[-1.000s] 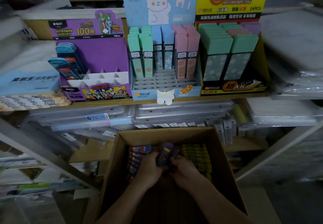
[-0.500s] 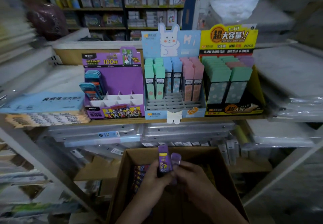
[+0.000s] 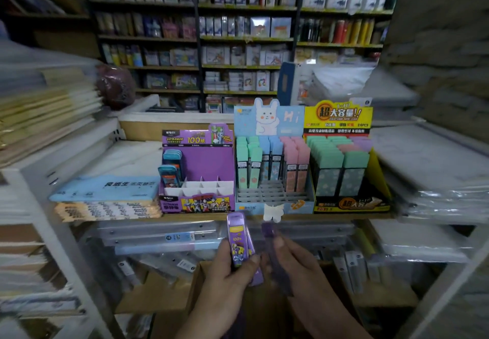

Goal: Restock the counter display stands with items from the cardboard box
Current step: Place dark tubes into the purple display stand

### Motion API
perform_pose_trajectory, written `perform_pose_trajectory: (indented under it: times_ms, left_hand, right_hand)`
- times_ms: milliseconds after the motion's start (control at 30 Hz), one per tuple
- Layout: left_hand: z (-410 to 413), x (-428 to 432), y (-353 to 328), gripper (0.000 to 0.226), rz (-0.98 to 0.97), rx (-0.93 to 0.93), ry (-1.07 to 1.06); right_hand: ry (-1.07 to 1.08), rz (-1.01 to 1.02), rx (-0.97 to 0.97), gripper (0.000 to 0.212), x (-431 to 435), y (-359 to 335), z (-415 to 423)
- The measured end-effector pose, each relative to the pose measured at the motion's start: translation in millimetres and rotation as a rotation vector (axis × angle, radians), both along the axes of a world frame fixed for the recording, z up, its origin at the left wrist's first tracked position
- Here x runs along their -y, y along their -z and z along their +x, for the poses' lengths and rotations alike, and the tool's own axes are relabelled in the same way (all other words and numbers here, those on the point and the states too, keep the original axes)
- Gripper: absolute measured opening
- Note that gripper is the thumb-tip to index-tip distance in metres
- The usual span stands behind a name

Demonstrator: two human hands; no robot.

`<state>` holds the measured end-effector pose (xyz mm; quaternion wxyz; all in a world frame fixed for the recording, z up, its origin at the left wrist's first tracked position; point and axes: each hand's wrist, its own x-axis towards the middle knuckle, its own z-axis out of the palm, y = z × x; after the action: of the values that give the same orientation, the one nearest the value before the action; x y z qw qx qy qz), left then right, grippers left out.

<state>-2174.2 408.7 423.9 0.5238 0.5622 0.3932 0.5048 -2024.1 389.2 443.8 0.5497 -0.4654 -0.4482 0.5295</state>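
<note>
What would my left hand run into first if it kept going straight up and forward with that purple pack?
Probably the purple display stand: the left hand aims its purple pack at the stand's front, though depth is hard to judge.

two bare hands (image 3: 232,272), forearms bare, no sleeves

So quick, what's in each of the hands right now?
Left hand: closed on purple packs.
Right hand: closed on a blurred purple pack.

Shelf (image 3: 185,218) w/ 3 display stands (image 3: 197,169)
</note>
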Motion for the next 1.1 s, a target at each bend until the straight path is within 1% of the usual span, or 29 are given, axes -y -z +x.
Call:
perform_pose_trajectory:
  times_ms: [33,100,167,233,300,400,500,700,800,900,967,1033,1100]
  left_hand:
    - [-4,-2,-5,0.024,0.021,-0.003,-0.019]
    - [-11,-6,-15,0.021,0.055,0.002,-0.025]
    - [-15,-9,-26,0.018,0.072,0.059,0.005]
    - [-19,-10,-39,0.025,0.085,0.118,0.055]
    - [-22,-13,-47,0.03,0.133,0.116,0.069]
    - [-24,-16,-53,0.027,0.161,0.097,0.047]
    - [-25,-19,-54,0.028,0.132,0.092,0.016]
    - [-30,-23,-57,0.023,0.062,0.144,-0.001]
    - [-36,-25,-60,0.019,0.041,0.225,-0.033]
    - [-46,-30,-64,0.034,0.004,0.273,-0.082]
    - [-55,-34,-68,0.04,-0.012,0.296,-0.116]
    - [-64,-39,-70,0.041,-0.02,0.322,-0.158]
    - [-76,-43,-70,0.036,-0.019,0.334,-0.183]
  right_hand:
    - [0.014,0.003,-0.013,0.039,-3,-5,0]
    - [-0.003,0.029,-0.046,0.038,-9,-14,0]
    - [-0.047,0.067,-0.082,0.039,-14,-24,2]
    - [-0.053,0.119,-0.051,0.04,-17,-32,4]
    - [-0.023,0.159,-0.015,0.035,-21,-42,6]
    - [0.036,0.233,0.043,0.023,-28,-55,10]
    - [0.06,0.322,0.113,0.005,-33,-68,13]
    - [0.105,0.42,0.285,0.026,-42,-91,6]
    - [0.119,0.484,0.371,0.02,-54,-104,-2]
    - [0.138,0.53,0.469,0.005,-73,-115,-15]
    - [0.159,0.551,0.548,0.01,-86,-120,-24]
    - [0.14,0.564,0.524,0.009,-96,-126,-35]
    - [0.113,0.598,0.496,0.007,-104,-132,-46]
